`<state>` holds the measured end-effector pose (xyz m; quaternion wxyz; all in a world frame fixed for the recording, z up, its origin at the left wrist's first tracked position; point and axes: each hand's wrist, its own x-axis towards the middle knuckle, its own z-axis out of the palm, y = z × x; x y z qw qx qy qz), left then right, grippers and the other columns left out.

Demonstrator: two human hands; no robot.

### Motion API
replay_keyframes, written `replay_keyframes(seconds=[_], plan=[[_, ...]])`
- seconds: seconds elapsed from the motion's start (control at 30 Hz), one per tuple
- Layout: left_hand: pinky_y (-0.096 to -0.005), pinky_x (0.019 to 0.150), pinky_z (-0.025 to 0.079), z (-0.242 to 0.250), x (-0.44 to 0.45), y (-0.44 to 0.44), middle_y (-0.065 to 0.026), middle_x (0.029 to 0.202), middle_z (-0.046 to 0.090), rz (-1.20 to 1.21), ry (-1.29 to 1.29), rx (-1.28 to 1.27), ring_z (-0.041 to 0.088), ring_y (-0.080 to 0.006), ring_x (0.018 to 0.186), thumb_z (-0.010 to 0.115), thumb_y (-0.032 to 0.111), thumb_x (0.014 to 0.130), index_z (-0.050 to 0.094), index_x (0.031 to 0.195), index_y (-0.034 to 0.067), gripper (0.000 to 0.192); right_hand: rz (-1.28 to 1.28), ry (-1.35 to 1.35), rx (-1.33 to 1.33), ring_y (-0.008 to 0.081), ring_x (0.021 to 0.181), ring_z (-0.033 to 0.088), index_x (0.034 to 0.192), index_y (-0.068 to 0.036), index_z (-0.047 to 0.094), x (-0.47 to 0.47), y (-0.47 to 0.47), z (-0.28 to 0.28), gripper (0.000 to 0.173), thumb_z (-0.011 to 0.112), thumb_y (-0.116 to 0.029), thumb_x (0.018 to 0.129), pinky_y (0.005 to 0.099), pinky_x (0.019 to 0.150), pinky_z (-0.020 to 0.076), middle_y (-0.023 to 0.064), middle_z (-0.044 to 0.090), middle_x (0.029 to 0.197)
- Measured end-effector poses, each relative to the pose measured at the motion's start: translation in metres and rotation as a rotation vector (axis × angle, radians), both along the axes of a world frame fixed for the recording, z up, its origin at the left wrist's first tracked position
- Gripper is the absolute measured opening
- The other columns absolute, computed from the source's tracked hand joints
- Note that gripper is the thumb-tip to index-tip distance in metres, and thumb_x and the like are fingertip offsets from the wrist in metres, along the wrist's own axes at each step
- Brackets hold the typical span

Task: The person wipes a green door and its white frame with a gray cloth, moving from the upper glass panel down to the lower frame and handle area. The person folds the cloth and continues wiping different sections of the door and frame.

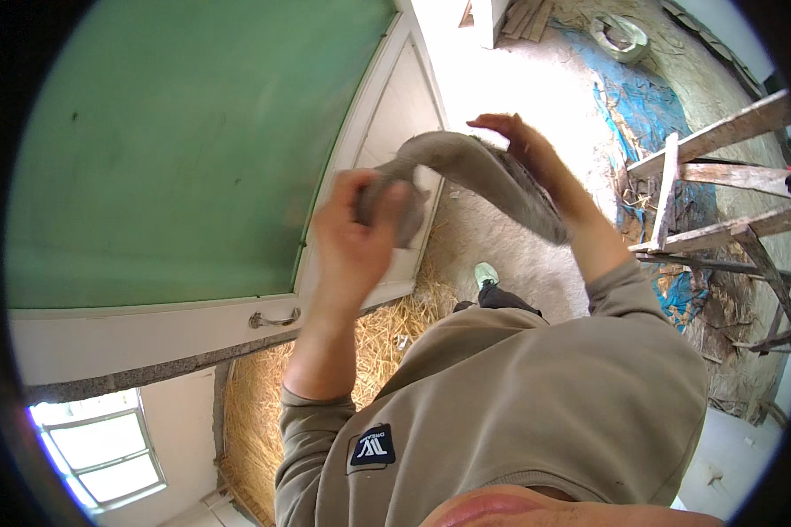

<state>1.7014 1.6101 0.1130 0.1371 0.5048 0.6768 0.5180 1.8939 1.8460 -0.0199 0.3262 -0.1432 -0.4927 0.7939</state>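
My left hand [359,227] is closed on one bunched end of a grey cloth [478,168], blurred by motion. The cloth arches from that hand across to my right wrist. Behind its far edge, my right hand [527,148] is raised with its fingers bent; part of it is hidden, and I cannot tell if it grips the cloth. To the left of my left hand is a large green panel [184,158] in a white frame, with a metal handle [275,319] on its lower rail.
Straw [257,408] lies on the ground below the white frame. At the right stands a worn wooden frame [732,234] beside blue plastic sheeting [659,99]. An open white sack [619,39] and wooden boards [527,18] lie farther off. A window [102,448] is at lower left.
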Motion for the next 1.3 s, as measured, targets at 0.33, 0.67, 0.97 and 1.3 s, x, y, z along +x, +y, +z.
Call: replay_keyframes(seconds=[0.33,0.67,0.97,1.3], plan=[[-0.0469,0.103,0.051,-0.085,-0.019,-0.121,-0.0241,0.130,0.066,0.010,0.379,-0.147,0.064,-0.0391,0.123,0.078,0.012,0.089,0.063,0.128,-0.002,0.044,0.341,0.000,-0.891,0.0326,0.136,0.044,0.144,0.000,0.041,-0.108,-0.217,-0.155,0.063,0.049,-0.049,0.105,0.0408,0.116,0.0354,0.0206,0.047,0.146],[-0.0519,0.116,0.036,-0.015,-0.139,-0.226,-0.0330,0.156,0.023,0.973,1.201,-0.002,0.039,-0.0440,0.140,0.066,0.038,0.102,0.003,0.159,-0.009,0.097,-0.071,-0.222,-0.273,0.0433,0.153,0.021,0.161,0.005,0.013,-0.270,-0.383,-0.147,0.077,0.046,-0.038,0.107,0.0466,0.126,0.0178,0.0288,0.023,0.165],[-0.0484,0.116,0.036,-0.032,-0.166,-0.190,-0.0327,0.157,0.022,0.722,1.050,0.316,0.037,-0.0393,0.142,0.063,0.044,0.103,-0.003,0.160,-0.006,0.101,-0.410,-0.299,-0.001,0.0443,0.158,0.007,0.157,0.014,0.022,-0.320,-0.389,-0.175,0.066,0.046,-0.020,0.105,0.0481,0.128,0.0090,0.0328,0.009,0.168],[-0.0471,0.119,0.034,-0.042,-0.177,-0.187,-0.0297,0.156,0.024,0.790,1.091,0.420,0.034,-0.0353,0.145,0.065,0.045,0.101,0.003,0.158,-0.007,0.098,-0.697,-0.043,0.271,0.0352,0.158,0.016,0.161,0.003,0.024,-0.362,-0.149,-0.249,0.062,0.049,-0.012,0.106,0.0425,0.128,0.0142,0.0225,0.020,0.169]])
